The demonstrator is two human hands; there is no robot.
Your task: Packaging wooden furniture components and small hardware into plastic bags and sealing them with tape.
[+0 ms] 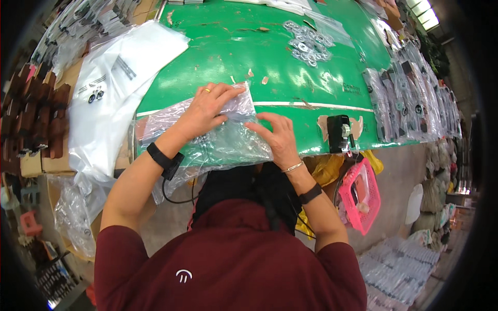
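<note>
at the near edge of the green table [270, 57], my left hand [207, 109] lies flat with fingers spread, pressing down on the clear plastic bags [228, 142] stacked there; it grips nothing, only holds the pile down at its upper edge. my right hand [280, 137] sits just at its three o'clock, fingers loosely bent and resting on the same pile, with the fingertips pointing toward my left hand; whether the thumb pinches a bag's edge i cannot tell, since the palm hides it. the pile hangs over the table's edge toward me, and its lower part is crumpled and glary, so i cannot count the bags or see what is inside them. my head and dark hair cover whatever lies below the pile at six o'clock. at three o'clock from my right hand a black tape dispenser [340, 133] sits at the table edge, and below it, at about four o'clock, a pink basket [360, 194] stands off the table, partly cut by my right arm. at one o'clock, well apart, a heap of small clear packets [308, 42] lies on the green surface. at nine to ten o'clock large white plastic sheets [119, 83] drape over cardboard boxes [39, 160], hiding most of them. rows of packed bags [410, 98] run along the right rim, bent and blurred by the lens.
</note>
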